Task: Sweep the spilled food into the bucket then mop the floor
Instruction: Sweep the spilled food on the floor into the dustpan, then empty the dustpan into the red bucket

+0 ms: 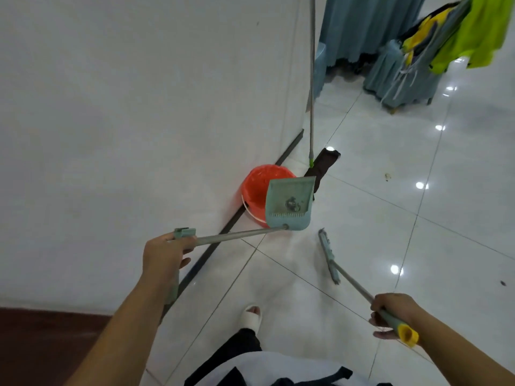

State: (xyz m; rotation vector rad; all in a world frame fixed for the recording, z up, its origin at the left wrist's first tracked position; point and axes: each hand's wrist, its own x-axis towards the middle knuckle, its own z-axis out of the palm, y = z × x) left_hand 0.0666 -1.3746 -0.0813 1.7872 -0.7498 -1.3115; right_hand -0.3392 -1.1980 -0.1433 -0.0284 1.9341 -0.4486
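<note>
A white wall rises directly behind the orange bucket, which stands on the glossy tiled floor at the wall's foot. Well beyond the bucket hang teal curtains and lime-green clothes. Just past the bucket a mop leans against the wall's edge, its dark head on the tiles. A person stands on the near side of the bucket, one white slipper forward. The left grip is closed around the long handle of a teal dustpan, held raised at the bucket's near rim with its tray facing the viewer. The right grip is wrapped around the broom near its yellow end cap; the broom's head rests on the floor just this side of the bucket. Dark food scraps sit in the dustpan's tray. A few crumbs lie on the tiles to the right of the bucket.
</note>
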